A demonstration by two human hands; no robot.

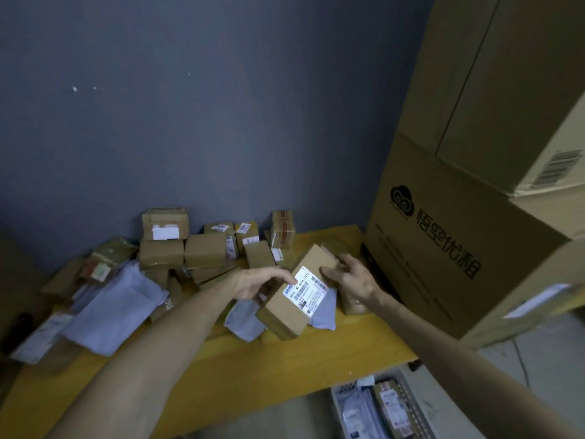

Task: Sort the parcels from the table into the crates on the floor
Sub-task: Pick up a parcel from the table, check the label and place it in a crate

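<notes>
Head view, looking down at a yellow table (316, 359) set against a grey-blue wall (190, 106). Two bare forearms reach in from the bottom edge.

Both hands hold one brown box (286, 315) just above the table, tilted, with a white label (305, 289) facing up. The left hand (259, 283) grips the box's left side; its fingers (285, 277) curl over the top edge and touch the label. The right hand (351, 277) holds the far right end, with its fingers (329, 274) laid over the top face and bent at the tips.

Under the box lie pale grey bags (250, 321). A bigger grey bag (117, 305) lies to the left. Behind them, along the wall, a pile of small brown boxes (202, 248) is stacked loosely, many with white labels.

At right, large cartons (474, 153) stand stacked, the lower one printed with a dark cloud logo and large characters.

On the floor, below the table's front edge at bottom right, is a grey slotted crate (411, 407). It holds a grey bag and a brown parcel, both labelled.
</notes>
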